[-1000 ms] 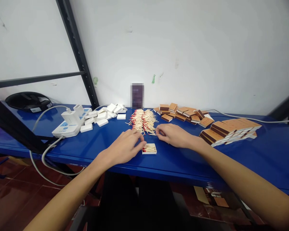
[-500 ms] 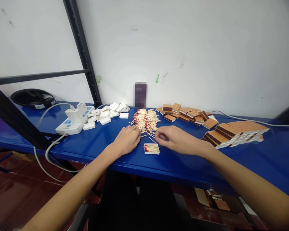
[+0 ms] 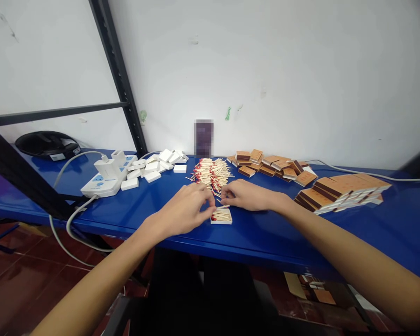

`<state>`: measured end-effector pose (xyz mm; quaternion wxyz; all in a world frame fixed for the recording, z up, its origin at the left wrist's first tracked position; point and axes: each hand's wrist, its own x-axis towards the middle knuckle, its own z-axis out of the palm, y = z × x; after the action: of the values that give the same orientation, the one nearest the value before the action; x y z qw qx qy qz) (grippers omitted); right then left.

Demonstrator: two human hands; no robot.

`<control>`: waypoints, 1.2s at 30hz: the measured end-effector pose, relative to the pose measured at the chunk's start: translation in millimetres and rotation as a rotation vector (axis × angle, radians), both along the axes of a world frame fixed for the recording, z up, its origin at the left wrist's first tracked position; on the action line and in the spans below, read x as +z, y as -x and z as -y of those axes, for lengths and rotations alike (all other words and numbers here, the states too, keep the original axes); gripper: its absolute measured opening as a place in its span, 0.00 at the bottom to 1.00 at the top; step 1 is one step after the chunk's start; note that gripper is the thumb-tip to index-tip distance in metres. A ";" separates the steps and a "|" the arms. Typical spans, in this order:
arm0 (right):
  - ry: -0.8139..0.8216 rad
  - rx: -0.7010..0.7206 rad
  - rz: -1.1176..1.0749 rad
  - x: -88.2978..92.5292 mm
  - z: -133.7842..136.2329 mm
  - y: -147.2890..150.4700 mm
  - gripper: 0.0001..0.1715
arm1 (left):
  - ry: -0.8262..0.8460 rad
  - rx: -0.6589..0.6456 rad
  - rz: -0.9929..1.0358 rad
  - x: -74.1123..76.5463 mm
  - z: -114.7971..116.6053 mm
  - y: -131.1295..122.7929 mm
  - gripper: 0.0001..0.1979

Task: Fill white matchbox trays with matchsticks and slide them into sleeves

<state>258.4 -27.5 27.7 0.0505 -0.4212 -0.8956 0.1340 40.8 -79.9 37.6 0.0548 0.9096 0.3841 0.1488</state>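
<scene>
A small white matchbox tray (image 3: 221, 222) lies on the blue table in front of me, with several red-headed matches (image 3: 224, 215) in it. My left hand (image 3: 192, 207) is over the tray's left edge, thumb and forefinger pinched on a match (image 3: 223, 206) that extends across the tray's far side. Just beyond the tray, my right hand (image 3: 240, 195) has its fingertips drawn together beside a few loose matches; whether one is between them cannot be made out. Past both hands spreads a large pile of matches (image 3: 213, 172), heads mostly at its left and middle.
White matchbox trays (image 3: 152, 165) are heaped at the left, beside a power strip (image 3: 101, 185) with chargers and cables. Brown matchbox sleeves (image 3: 262, 163) lie at back right; a stack of matchboxes (image 3: 343, 192) stands nearer. A black shelf post (image 3: 117, 70) rises at left.
My left hand has moved right from the pile's edge to the tray, with a match now pinched in it. My right hand has shifted slightly left.
</scene>
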 end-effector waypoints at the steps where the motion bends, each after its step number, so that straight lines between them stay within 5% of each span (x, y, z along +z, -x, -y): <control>1: 0.012 0.005 -0.007 0.4 -0.7 0.3 0.10 | 0.012 0.002 -0.013 -1.3 2.0 -1.5 0.08; 13: 0.076 -0.097 0.145 14.2 7.2 -2.3 0.05 | -0.067 0.201 -0.027 -29.1 -38.8 19.6 0.11; 19: 0.049 -0.073 -0.071 13.7 6.8 -7.0 0.03 | -0.087 0.228 -0.071 -36.0 -46.1 19.6 0.09; 26: 0.167 -0.003 -0.187 22.0 18.4 -7.7 0.24 | -0.067 0.213 -0.064 -38.9 -53.9 18.6 0.09; 36: 0.146 0.017 -0.481 15.0 23.1 -2.0 0.04 | -0.072 0.210 -0.057 -43.8 -51.4 19.2 0.10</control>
<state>260.4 -50.6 42.7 0.2305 -0.3719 -0.8493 0.2952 21.6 -28.5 -6.2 -0.0047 0.8695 0.4733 0.1414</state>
